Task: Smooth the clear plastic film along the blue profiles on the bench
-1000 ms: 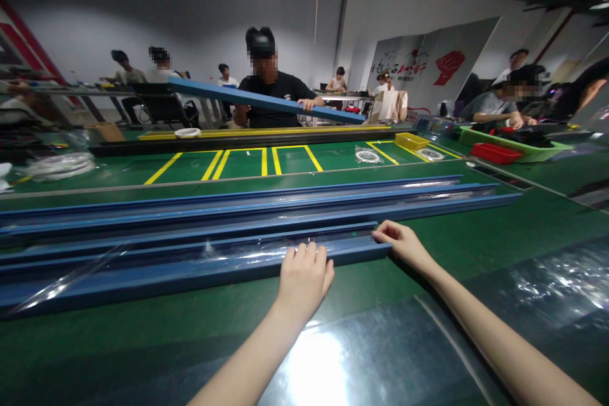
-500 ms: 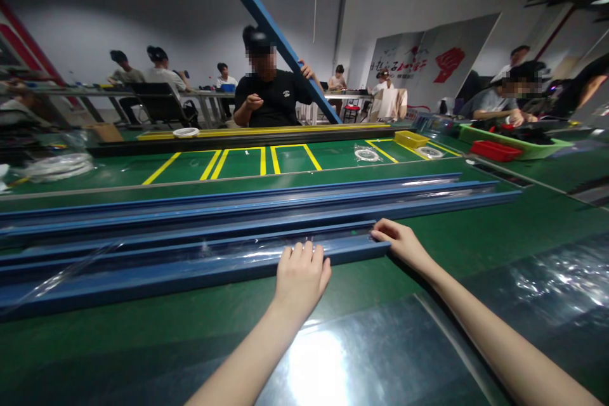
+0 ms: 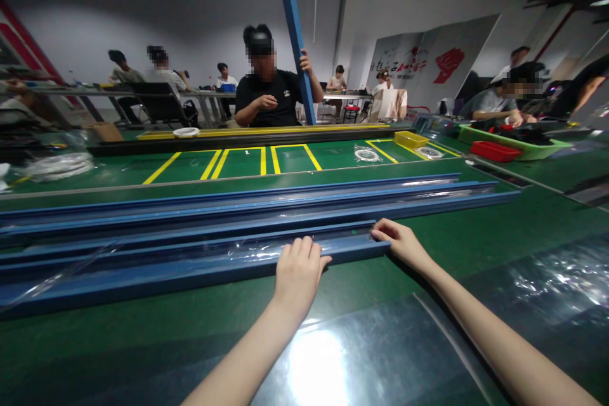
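Note:
A long blue channel rail (image 3: 181, 269) with clear plastic film in it lies nearest me on the green table (image 3: 476, 235). My left hand (image 3: 298, 273) rests on its near edge, fingers curled over the lip onto the film. At the rail's right end sits my right hand (image 3: 398, 242), fingers closed on the end. Two more blue rails (image 3: 266, 203) lie parallel behind it.
Across the table a seated person in black (image 3: 269, 95) holds another blue rail (image 3: 295, 32) nearly upright. A yellow bin (image 3: 412, 139), tape rolls (image 3: 367, 155), a red tray (image 3: 495, 152) and a green tray (image 3: 537, 152) are at the back right. Other people sit behind.
The person opposite has swung their blue rail from lying across to nearly upright. My left hand has crept slightly forward on the near rail; my right hand has stayed put.

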